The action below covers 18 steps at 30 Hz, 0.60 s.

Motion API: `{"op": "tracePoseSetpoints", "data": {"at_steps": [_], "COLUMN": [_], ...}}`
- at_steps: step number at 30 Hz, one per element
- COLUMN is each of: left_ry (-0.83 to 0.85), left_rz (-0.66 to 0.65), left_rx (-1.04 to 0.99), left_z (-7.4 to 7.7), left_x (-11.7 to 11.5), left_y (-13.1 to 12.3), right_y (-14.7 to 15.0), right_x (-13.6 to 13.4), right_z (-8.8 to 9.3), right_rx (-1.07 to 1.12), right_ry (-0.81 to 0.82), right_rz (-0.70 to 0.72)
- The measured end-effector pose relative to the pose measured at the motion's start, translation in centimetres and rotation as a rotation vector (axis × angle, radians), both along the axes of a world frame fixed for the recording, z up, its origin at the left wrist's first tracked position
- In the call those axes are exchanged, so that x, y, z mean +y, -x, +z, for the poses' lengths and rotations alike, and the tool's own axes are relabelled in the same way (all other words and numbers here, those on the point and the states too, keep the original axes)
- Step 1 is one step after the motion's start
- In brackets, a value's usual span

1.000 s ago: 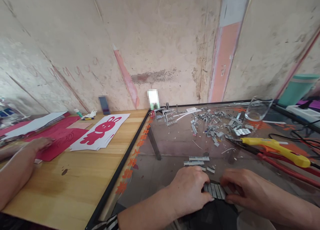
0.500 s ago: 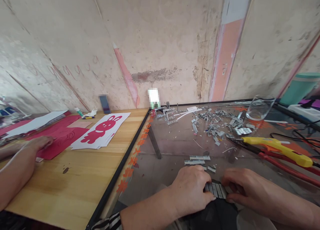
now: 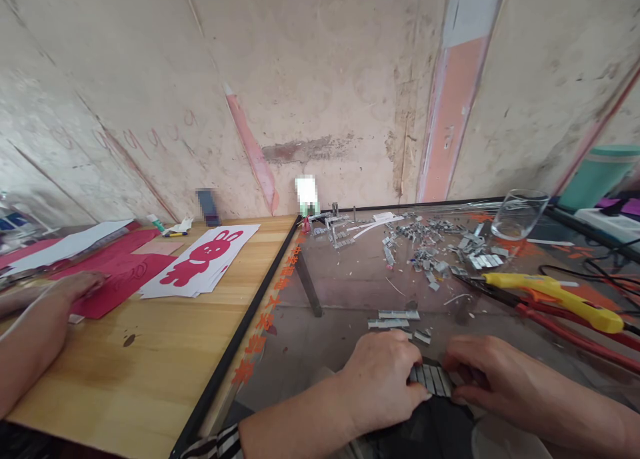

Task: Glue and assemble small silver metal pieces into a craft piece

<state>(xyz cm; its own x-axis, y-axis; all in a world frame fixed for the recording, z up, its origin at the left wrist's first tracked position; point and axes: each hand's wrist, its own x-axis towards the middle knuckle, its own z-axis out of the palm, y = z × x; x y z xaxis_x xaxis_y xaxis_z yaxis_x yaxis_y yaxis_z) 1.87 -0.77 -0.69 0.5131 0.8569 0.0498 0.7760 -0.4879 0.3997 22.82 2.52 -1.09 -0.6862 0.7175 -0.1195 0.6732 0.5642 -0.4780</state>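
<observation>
A short row of grey metallic strips [image 3: 432,380] spans the gap between my hands at the near edge of the glass-topped table. My left hand [image 3: 383,376] is closed on its left end, thumb below and fingers above. My right hand [image 3: 483,369] pinches the right end with curled fingers. Dark cloth [image 3: 435,426] lies just under the strips, between my wrists. Beyond my left hand, several loose silvery strips [image 3: 397,315] rest on the glass. Whether the strips are joined to one another I cannot tell.
A yellow glue gun [image 3: 555,294] and red-handled pliers [image 3: 565,336] lie at the right, near a drinking glass [image 3: 519,214]. Scattered metal pieces [image 3: 430,246] cover the back. On the wooden table [image 3: 165,359] at left, a co-worker's hand [image 3: 80,286] rests on red paper [image 3: 125,282].
Both of my hands keep practically the same grip and position on the strips. The view has shifted very slightly; nothing else visibly moves.
</observation>
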Motion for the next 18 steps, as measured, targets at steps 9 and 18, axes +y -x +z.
{"op": "tracePoseSetpoints", "data": {"at_steps": [9, 18], "left_ry": [-0.003, -0.004], "left_rz": [-0.01, -0.01], "left_rx": [0.009, 0.015], "left_z": [-0.06, 0.1], "left_x": [-0.09, -0.07], "left_y": [-0.06, -0.03], "right_y": [0.07, 0.16], "right_x": [-0.04, -0.12], "right_z": [0.26, 0.49], "right_rx": [0.021, 0.006], "right_ry": [-0.011, -0.013], "right_rz": [-0.01, -0.008]}}
